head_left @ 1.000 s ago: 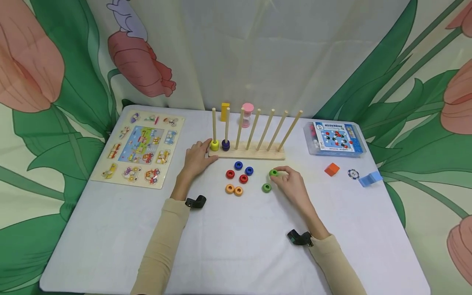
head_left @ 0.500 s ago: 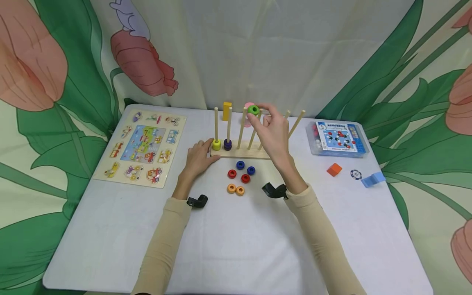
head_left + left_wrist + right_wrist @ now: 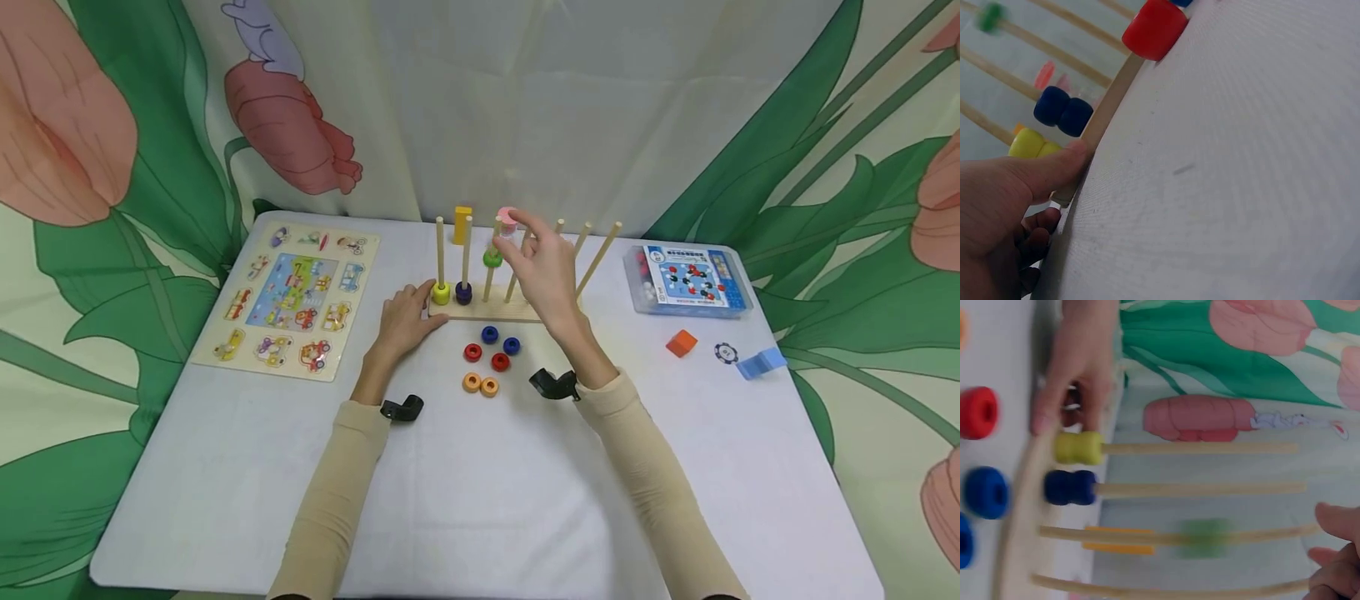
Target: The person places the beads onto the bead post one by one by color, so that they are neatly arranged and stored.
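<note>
Near the frame's centre, the right hand (image 3: 546,271) arches, grip apart, just beside the green ring (image 3: 492,259) partway up the third peg (image 3: 488,286). The left hand (image 3: 405,323) has its grip clamped on the left end of the rack (image 3: 495,312). The white counter (image 3: 480,508) meets a flower-printed curtain (image 3: 600,117).

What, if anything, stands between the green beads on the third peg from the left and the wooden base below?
Nothing visible does. The green beads are partway down the third peg, and only bare peg shows between them and the wooden base. The right hand is not beneath them.
</note>
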Tool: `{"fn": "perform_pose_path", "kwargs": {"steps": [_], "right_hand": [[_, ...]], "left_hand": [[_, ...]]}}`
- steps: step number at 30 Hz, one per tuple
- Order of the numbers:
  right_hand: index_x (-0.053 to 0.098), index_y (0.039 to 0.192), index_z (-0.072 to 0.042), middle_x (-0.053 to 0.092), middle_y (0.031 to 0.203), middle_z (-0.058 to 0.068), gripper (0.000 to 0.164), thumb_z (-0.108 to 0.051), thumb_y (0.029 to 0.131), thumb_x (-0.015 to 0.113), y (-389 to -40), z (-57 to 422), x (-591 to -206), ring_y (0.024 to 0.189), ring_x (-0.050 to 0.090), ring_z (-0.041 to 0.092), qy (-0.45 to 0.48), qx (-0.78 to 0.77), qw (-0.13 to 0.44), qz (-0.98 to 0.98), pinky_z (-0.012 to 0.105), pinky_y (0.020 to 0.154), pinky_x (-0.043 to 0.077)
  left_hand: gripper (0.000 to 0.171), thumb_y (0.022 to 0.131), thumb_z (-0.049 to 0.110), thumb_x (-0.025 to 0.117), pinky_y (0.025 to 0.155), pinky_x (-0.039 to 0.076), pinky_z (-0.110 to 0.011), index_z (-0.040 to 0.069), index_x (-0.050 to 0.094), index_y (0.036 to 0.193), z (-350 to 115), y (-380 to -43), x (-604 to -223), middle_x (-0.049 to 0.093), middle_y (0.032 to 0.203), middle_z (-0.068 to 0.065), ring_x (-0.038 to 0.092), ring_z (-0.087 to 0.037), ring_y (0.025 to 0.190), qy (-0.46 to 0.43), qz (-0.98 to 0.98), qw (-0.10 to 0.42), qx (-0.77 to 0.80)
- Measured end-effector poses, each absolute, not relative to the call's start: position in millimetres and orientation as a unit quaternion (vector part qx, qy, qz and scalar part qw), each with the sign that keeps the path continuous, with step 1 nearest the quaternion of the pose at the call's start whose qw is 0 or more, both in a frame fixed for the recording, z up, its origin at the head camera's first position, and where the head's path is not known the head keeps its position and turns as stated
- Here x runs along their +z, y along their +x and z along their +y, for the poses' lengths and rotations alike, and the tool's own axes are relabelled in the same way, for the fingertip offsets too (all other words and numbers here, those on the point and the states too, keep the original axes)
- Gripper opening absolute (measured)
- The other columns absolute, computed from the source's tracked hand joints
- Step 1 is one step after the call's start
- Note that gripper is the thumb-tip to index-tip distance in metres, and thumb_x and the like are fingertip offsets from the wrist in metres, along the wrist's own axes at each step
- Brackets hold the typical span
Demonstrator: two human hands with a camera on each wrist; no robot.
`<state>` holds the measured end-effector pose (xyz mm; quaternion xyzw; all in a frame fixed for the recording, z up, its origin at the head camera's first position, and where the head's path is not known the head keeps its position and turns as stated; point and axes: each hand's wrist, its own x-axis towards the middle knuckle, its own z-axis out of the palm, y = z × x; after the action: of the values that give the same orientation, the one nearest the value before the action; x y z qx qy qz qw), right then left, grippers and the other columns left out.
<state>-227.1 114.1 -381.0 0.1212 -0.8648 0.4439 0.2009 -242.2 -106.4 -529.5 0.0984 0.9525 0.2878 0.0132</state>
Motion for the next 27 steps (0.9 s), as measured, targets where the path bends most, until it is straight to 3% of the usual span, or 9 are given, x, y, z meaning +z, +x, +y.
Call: {"fn": "perform_pose_path", "kwargs": {"steps": [3, 5, 13, 16, 21, 27], "right_hand": [[0.063, 0.122, -0.012, 0.032, 0.046, 0.004, 0.042, -0.037, 0.088, 0.067, -213, 123, -397, 0.038, 0.025, 0.015, 0.115, 0.47, 0.183, -0.856, 0.028, 0.037, 0.018], [0.064, 0.119, -0.011, 0.031, 0.046, 0.003, 0.04, -0.036, 0.088, 0.068, -204, 131, -411, 0.038, 0.024, 0.014, 0.099, 0.502, 0.139, -0.848, 0.028, 0.036, 0.018], [0.061, 0.122, -0.007, 0.033, 0.047, -0.007, 0.041, -0.029, 0.088, 0.069, -173, 186, -468, 0.043, 0.026, 0.01, -0.002, 0.576, -0.171, -0.8, 0.026, 0.045, 0.026], [0.059, 0.124, -0.005, 0.03, 0.047, -0.006, 0.042, -0.02, 0.086, 0.071, -162, 208, -480, 0.04, 0.024, 0.01, 0.004, 0.571, -0.247, -0.783, 0.026, 0.042, 0.023], [0.058, 0.122, -0.003, 0.029, 0.048, -0.006, 0.045, -0.011, 0.081, 0.075, -147, 229, -498, 0.04, 0.025, 0.007, 0.03, 0.552, -0.255, -0.793, 0.023, 0.042, 0.024], [0.06, 0.114, -0.001, 0.029, 0.05, -0.005, 0.039, -0.013, 0.081, 0.075, -138, 224, -507, 0.044, 0.024, 0.008, 0.044, 0.523, -0.187, -0.83, 0.025, 0.045, 0.026]], "left_hand": [[0.075, 0.086, 0.047, 0.065, 0.074, 0.031, -0.037, 0.011, 0.037, 0.146, -107, -242, -529, 0.049, 0.093, -0.005, 0.042, -0.022, 0.082, 0.098, 0.953, 0.016, 0.288], [0.075, 0.086, 0.047, 0.065, 0.073, 0.031, -0.037, 0.011, 0.037, 0.146, -107, -242, -529, 0.049, 0.092, -0.005, 0.043, -0.022, 0.082, 0.099, 0.953, 0.016, 0.287], [0.076, 0.086, 0.048, 0.065, 0.075, 0.032, -0.037, 0.012, 0.037, 0.146, -107, -243, -530, 0.049, 0.093, -0.005, 0.043, -0.022, 0.082, 0.098, 0.953, 0.013, 0.286], [0.076, 0.086, 0.048, 0.065, 0.075, 0.032, -0.037, 0.012, 0.037, 0.147, -107, -244, -530, 0.049, 0.093, -0.005, 0.043, -0.022, 0.082, 0.097, 0.953, 0.015, 0.287], [0.076, 0.086, 0.048, 0.065, 0.076, 0.032, -0.038, 0.012, 0.036, 0.147, -107, -243, -529, 0.05, 0.094, -0.005, 0.044, -0.023, 0.083, 0.093, 0.954, 0.02, 0.285], [0.075, 0.086, 0.046, 0.066, 0.078, 0.032, -0.039, 0.013, 0.036, 0.147, -106, -243, -529, 0.049, 0.094, -0.005, 0.043, -0.023, 0.084, 0.091, 0.953, 0.018, 0.288]]}}
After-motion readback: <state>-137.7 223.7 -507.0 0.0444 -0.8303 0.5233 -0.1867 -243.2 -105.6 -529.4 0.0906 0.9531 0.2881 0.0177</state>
